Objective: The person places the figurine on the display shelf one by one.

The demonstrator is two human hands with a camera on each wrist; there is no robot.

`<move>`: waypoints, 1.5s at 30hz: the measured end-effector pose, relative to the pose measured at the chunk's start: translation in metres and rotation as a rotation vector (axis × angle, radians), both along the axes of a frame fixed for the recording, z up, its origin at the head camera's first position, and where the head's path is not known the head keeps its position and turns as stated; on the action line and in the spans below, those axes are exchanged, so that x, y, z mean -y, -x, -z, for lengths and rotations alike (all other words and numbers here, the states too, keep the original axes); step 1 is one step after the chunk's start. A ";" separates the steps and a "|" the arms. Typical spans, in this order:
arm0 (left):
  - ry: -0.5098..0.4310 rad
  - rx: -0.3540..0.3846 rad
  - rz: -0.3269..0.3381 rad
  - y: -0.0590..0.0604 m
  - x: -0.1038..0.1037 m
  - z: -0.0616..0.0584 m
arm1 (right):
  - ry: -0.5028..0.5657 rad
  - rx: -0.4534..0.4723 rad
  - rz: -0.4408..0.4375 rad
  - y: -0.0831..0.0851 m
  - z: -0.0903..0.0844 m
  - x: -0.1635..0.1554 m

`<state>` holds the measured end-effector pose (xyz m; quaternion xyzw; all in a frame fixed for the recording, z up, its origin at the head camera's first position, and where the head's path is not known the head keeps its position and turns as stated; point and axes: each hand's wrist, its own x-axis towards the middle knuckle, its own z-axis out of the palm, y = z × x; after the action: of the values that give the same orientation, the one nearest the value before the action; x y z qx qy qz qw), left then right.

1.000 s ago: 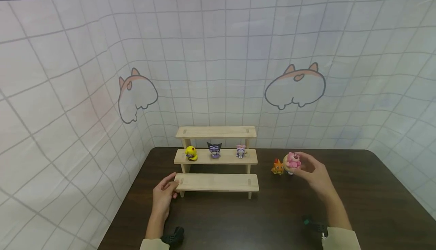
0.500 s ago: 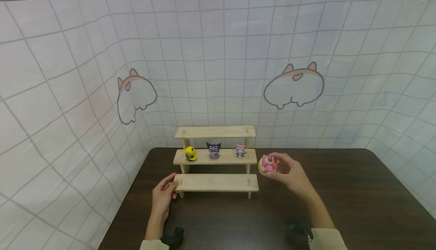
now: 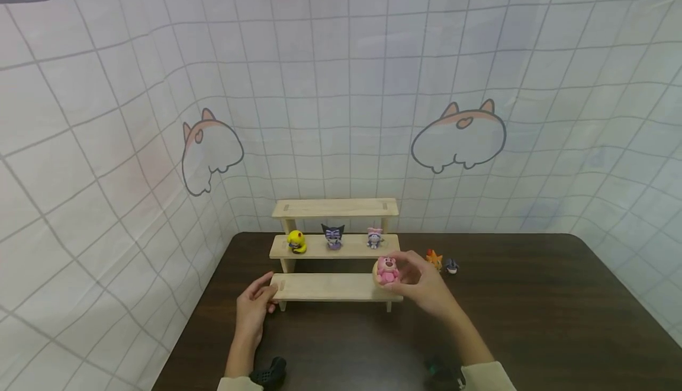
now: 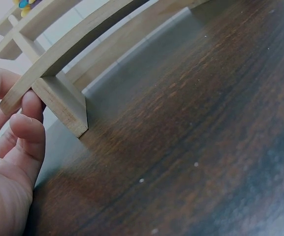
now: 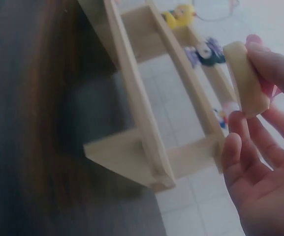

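Note:
A pink bear figurine (image 3: 387, 270) with a round cream base is pinched in my right hand (image 3: 426, 284), over the right end of the lowest step. In the right wrist view, thumb and fingers hold its cream base (image 5: 247, 78) by the edges. My left hand (image 3: 254, 307) grips the left end of the wooden three-step shelf (image 3: 325, 286); the left wrist view has its fingers around the board end (image 4: 21, 91) beside the leg. On the middle step stand a yellow figurine (image 3: 296, 242), a black-and-purple one (image 3: 333, 237) and a pink-and-white one (image 3: 375, 238).
Right of the shelf, an orange figurine (image 3: 434, 259) and a small dark-blue figurine (image 3: 452, 266) stand on the dark wooden table (image 3: 533, 308). A white grid-patterned cloth (image 3: 341, 112) with cartoon animals hangs behind and at the sides.
My right hand has carried the pink bear figurine leftward from beside the orange figurine to the lowest step, uncovering the dark-blue figurine. My left hand stays on the shelf.

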<state>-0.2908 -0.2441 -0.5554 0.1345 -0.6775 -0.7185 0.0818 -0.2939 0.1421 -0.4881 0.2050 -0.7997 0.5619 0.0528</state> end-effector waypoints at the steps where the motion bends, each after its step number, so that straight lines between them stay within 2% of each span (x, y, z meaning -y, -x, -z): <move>1: 0.000 0.001 -0.001 0.000 0.000 0.000 | -0.003 0.006 -0.005 0.000 0.001 0.003; 16: 0.001 -0.005 -0.002 0.000 0.002 0.002 | 0.006 0.073 0.020 -0.011 0.018 0.050; 26: -0.011 -0.013 0.001 -0.001 0.003 0.003 | 0.013 -0.003 -0.025 -0.015 0.029 0.079; 45: -0.019 -0.026 0.002 0.002 0.002 0.005 | -0.105 0.008 -0.058 0.006 0.025 0.141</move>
<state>-0.2924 -0.2460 -0.5605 0.1254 -0.6698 -0.7265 0.0886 -0.2996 0.0013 -0.5132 0.2284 -0.8221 0.5211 0.0225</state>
